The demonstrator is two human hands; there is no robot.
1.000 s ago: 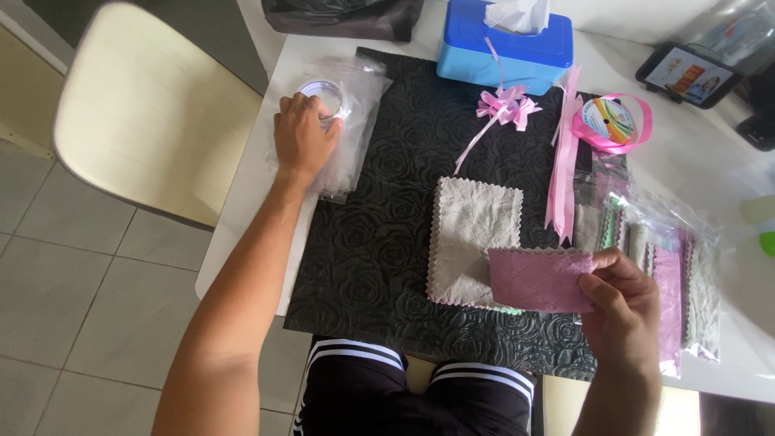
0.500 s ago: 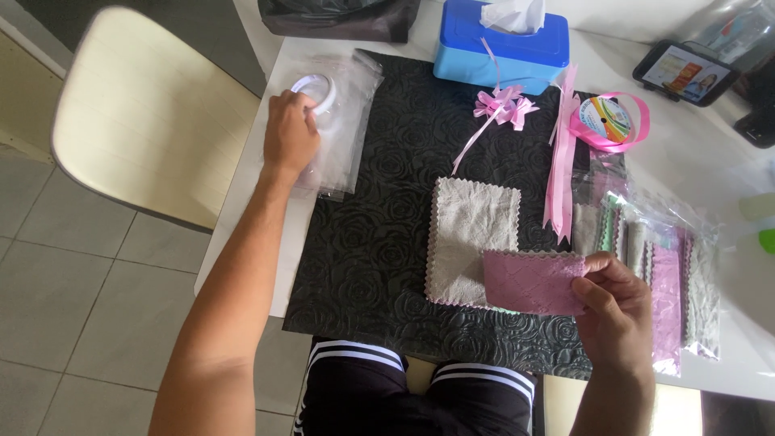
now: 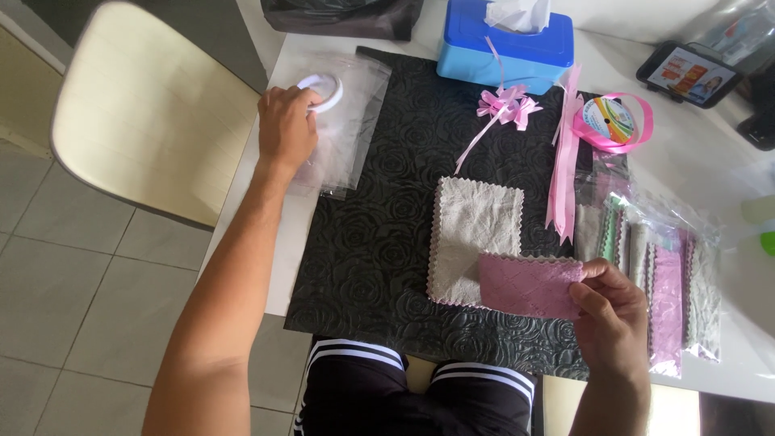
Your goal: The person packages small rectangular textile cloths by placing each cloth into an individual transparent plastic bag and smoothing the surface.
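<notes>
A black rose-embossed mat (image 3: 379, 242) covers the white table (image 3: 726, 161). Near its far left corner the left hand (image 3: 284, 129) grips a white tape roll (image 3: 323, 90); at the near edge the right hand (image 3: 615, 319) pinches a pink cloth square (image 3: 526, 284).

Bright, even daylight; soft shadows; sharp focus; glare at right edge.

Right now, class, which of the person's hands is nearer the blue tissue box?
Left. The left hand rests on a white ring left of the blue tissue box; the right hand holds a pink cloth at the near table edge.
</notes>
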